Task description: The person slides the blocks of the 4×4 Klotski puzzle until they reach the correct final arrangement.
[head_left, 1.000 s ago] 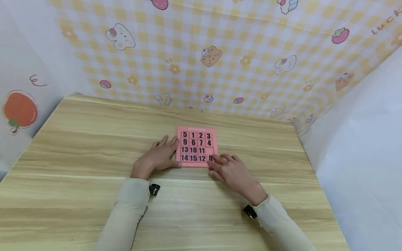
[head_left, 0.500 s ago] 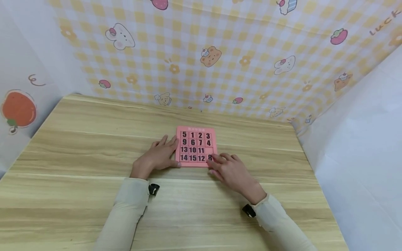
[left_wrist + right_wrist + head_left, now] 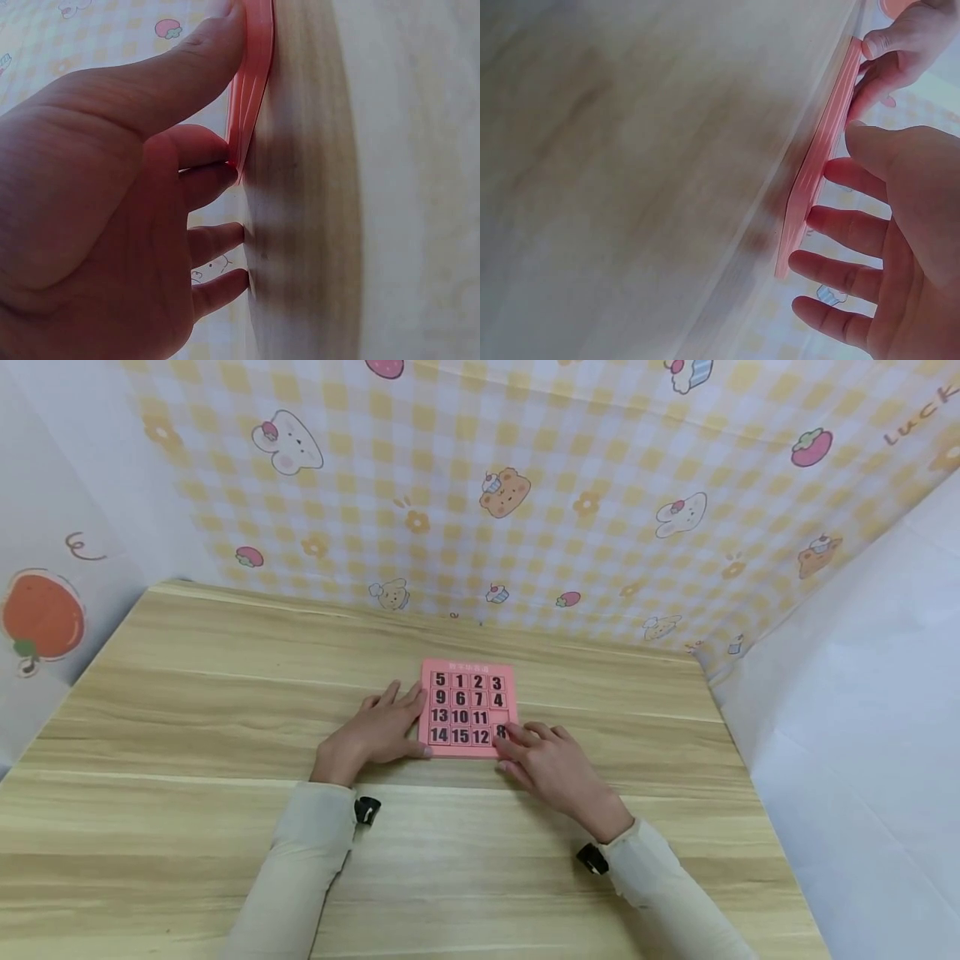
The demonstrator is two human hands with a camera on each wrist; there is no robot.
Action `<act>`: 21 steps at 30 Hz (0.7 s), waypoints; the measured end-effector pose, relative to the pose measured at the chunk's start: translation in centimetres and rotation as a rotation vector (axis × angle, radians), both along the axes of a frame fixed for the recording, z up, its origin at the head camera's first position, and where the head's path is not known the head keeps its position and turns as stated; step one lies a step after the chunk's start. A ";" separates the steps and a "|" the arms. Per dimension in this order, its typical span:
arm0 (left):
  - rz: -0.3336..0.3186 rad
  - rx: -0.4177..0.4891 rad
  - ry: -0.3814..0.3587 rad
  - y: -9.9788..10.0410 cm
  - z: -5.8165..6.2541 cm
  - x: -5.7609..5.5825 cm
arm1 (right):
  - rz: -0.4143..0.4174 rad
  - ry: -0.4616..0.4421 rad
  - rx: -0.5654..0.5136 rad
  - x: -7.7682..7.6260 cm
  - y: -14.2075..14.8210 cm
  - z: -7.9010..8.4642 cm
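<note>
A pink number slide puzzle [image 3: 468,667] lies flat on the wooden table, its black-numbered tiles facing up. My left hand [image 3: 375,732] holds it at the near left corner, thumb on the near edge and fingertips along the left side. In the left wrist view, the thumb and first fingers meet the frame's pink edge [image 3: 255,67]. My right hand [image 3: 555,772] touches the 8 tile [image 3: 501,731] at the bottom right with its fingertips. That tile sits slightly above the line of the 12 tile [image 3: 481,737], below a gap under the 4 tile [image 3: 498,700].
The wooden table [image 3: 225,710] stretches out around both arms. A yellow checked cloth [image 3: 450,468] with cartoon prints hangs behind it. White sheets stand at the left and right sides. Each wrist wears a small black camera mount [image 3: 367,811].
Under my right fingertips the 8 tile has slid slightly away from me, toward the gap. My left hand keeps its place on the puzzle.
</note>
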State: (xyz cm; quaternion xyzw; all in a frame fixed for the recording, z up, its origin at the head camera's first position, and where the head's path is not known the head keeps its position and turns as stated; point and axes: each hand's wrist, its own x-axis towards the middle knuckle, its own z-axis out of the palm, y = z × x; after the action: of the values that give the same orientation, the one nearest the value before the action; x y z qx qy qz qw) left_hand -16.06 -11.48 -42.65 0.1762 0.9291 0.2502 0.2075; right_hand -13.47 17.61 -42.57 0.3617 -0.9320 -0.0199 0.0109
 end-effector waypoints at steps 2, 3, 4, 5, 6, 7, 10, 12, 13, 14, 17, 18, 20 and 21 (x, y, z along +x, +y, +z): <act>-0.001 0.001 0.001 0.0 0.1 0.0 | -0.006 -0.008 -0.003 0.0 0.0 0.0; -0.002 0.002 0.001 0.0 0.1 0.0 | -0.008 -0.012 -0.006 -0.1 -0.1 0.0; -0.003 0.003 0.002 0.0 0.0 0.0 | -0.009 -0.016 -0.009 -0.1 -0.1 0.0; -0.003 0.003 0.002 0.0 0.1 0.0 | -0.010 -0.019 -0.014 -0.1 -0.1 0.0; -0.003 0.002 0.002 0.0 0.1 0.0 | -0.010 -0.020 -0.018 -0.2 -0.1 0.0; -0.003 0.002 0.002 0.0 0.1 0.0 | -0.009 -0.021 -0.022 -0.2 -0.1 0.0; -0.005 0.002 0.002 0.0 0.0 0.0 | -0.005 -0.016 -0.027 -0.3 -0.1 0.0; -0.005 -0.001 0.001 0.0 0.1 0.0 | -0.003 -0.014 -0.028 -0.3 -0.1 0.0; -0.005 -0.002 0.001 0.0 0.1 0.0 | -0.003 -0.015 -0.028 -0.4 -0.1 0.0; -0.006 -0.003 0.001 0.0 0.1 0.0 | -0.004 -0.017 -0.028 -0.4 -0.1 0.0; -0.003 -0.006 -0.002 0.0 0.1 0.0 | -0.006 -0.023 -0.029 -0.4 -0.2 0.0; -0.001 -0.005 -0.004 0.0 0.1 0.0 | -0.006 -0.025 -0.029 -0.5 -0.2 0.0; 0.000 -0.001 -0.006 0.0 0.0 0.0 | -0.006 -0.024 -0.029 -0.5 -0.2 0.0; 0.001 0.000 -0.008 0.0 0.0 0.0 | -0.005 -0.023 -0.030 -0.5 -0.2 0.0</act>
State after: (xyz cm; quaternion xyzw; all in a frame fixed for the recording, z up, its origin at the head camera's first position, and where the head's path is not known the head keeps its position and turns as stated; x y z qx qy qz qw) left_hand -16.09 -11.46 -42.61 0.1746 0.9284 0.2510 0.2110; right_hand -14.02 17.44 -42.61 0.3592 -0.9333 -0.0019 0.0055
